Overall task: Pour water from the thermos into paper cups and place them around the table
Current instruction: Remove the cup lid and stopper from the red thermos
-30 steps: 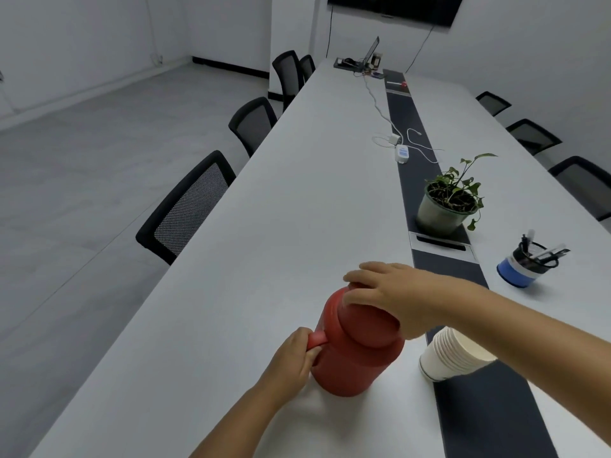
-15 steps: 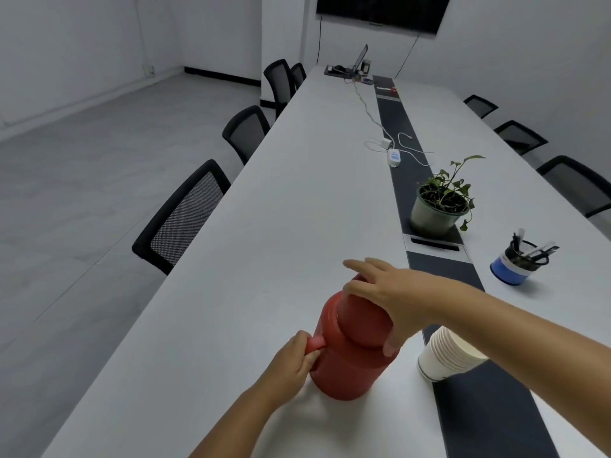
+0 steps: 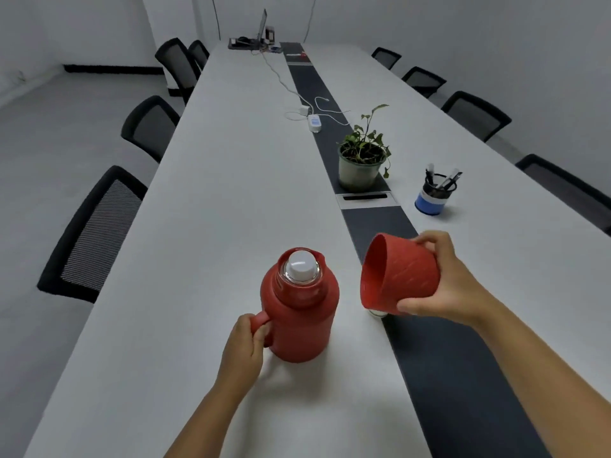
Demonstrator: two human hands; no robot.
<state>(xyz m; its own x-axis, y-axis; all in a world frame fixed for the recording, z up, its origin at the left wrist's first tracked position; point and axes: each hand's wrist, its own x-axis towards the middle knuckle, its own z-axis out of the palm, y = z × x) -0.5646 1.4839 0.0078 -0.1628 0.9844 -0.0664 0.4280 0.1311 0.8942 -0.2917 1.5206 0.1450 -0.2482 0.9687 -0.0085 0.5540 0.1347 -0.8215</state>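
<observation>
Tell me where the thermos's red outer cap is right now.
In the head view, the red outer cap is off the thermos and held tilted in the right hand, just right of the thermos, above the table's dark centre strip.

left hand (image 3: 245,345): fingers curled, gripping | right hand (image 3: 444,285): raised, gripping

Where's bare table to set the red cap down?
Free: white top left of the thermos, toward the chairs; also right, between the right hand holding the cap and pen cup. Crowded: the dark strip by the plant.
</observation>
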